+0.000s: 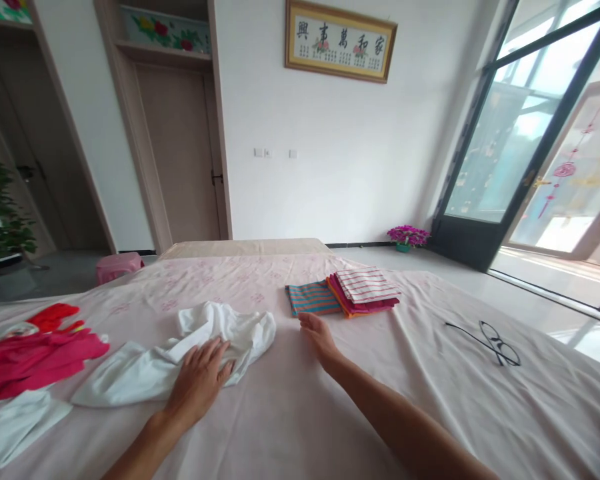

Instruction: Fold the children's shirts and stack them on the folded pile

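Under my left hand (203, 373) lies a crumpled white garment (145, 367), spread loosely on the pink-covered surface (290, 413). The fingers of that hand rest flat on the cloth. My right hand (323, 340) is held edge-on with its fingers stretched out and holds nothing. Just beyond its fingertips is a folded cloth with teal and orange stripes (313, 298). Against it, on the right, sits a small stack of folded cloths: a white one with red stripes (365, 285) on top, crimson and orange ones (367, 309) beneath.
At the left lie a crumpled crimson garment (35, 360), a red one (55, 317) and another white cloth (20, 427). Eyeglasses (495, 347) rest on the cover at the right. Beyond its edge stand a pink stool (119, 267) and a potted purple flower (408, 237).
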### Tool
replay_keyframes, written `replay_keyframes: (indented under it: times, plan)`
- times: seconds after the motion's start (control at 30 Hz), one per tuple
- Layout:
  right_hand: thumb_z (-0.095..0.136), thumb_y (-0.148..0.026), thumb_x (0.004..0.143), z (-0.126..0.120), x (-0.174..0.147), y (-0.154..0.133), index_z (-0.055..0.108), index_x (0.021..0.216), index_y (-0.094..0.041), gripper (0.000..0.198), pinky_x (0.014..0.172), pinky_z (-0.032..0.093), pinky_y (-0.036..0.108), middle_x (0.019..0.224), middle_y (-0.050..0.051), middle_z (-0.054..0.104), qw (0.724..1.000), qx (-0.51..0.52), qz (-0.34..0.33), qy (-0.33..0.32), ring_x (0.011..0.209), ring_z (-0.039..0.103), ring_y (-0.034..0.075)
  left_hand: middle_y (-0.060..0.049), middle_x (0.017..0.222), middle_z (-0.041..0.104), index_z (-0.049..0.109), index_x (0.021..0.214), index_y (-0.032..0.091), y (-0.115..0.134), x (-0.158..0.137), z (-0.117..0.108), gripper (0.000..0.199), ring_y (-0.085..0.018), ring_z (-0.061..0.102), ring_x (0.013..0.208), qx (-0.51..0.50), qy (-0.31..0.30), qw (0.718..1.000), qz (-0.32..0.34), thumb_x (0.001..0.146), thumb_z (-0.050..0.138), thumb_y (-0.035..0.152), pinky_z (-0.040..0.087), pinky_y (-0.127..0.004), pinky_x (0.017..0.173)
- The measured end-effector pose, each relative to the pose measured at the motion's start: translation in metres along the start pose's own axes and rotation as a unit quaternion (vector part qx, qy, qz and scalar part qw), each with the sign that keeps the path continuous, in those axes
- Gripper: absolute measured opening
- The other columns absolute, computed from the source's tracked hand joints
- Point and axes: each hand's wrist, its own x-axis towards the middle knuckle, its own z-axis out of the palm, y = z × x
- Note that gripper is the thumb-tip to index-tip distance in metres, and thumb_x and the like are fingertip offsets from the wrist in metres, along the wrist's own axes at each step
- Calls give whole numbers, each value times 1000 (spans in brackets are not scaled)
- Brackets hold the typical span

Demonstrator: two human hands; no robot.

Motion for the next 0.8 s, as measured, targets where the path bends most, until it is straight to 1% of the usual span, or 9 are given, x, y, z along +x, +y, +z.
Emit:
replay_keyframes:
  times: [0.03,0.1,0.17,0.27,0.37,0.47,0.63,0.73,0.8]
  plan:
    - [43,-20,77,-10,-4,5,58,127,-19,52,94,51,36,126,9,64,998,45,34,36,113,61,23,-11,139,58,58,132,24,0,0,0,43,-26,49,131,3,5,1000,0,94,44,38,29,-46,112]
    - [46,-26,77,-32,-10,16,58,124,-18,48,87,55,34,124,11,64,982,117,95,109,107,63,23,-11,138,59,59,130,24,1,1,1,42,-26,51,129,7,12,1000,0,93,46,37,30,-47,112]
    - [50,-28,77,-57,-13,28,57,118,-19,43,81,56,31,117,10,65,954,181,161,174,101,65,21,-11,137,59,60,129,24,1,1,3,42,-27,52,128,12,17,1000,0,92,46,36,30,-47,111]
    - [52,-27,79,-95,-8,41,55,111,-21,33,78,57,27,104,8,65,911,246,240,226,90,66,17,-11,137,59,61,129,23,1,2,5,42,-27,52,128,20,18,1000,3,92,45,35,31,-48,111]
    - [49,-31,87,-123,7,48,53,112,-22,27,75,57,31,99,9,64,895,256,280,234,87,67,19,-11,138,59,60,129,23,1,2,6,42,-27,51,129,26,16,999,9,92,44,36,31,-48,110]
    - [44,-40,93,-138,24,50,53,116,-22,30,74,56,34,98,11,65,889,265,301,221,86,68,21,-11,137,60,60,129,23,2,1,4,42,-28,52,128,30,17,999,10,92,45,36,31,-48,111]
    - [34,-47,98,-146,42,48,47,127,-16,44,75,52,33,110,18,66,879,276,319,224,91,67,23,-11,137,59,60,129,23,3,0,0,42,-27,52,128,25,17,999,16,93,44,37,32,-47,111]
    - [32,-44,99,-150,48,46,47,126,-10,46,73,50,36,111,22,65,870,283,333,227,87,67,23,-10,137,59,60,129,23,3,1,0,42,-28,52,128,14,19,1000,13,92,45,36,32,-48,111]
    - [34,-43,99,-153,53,45,48,124,-9,44,72,50,38,109,22,65,869,288,331,228,84,67,22,-10,137,60,61,128,24,3,1,0,41,-28,52,128,10,20,1000,11,92,46,36,32,-48,111]
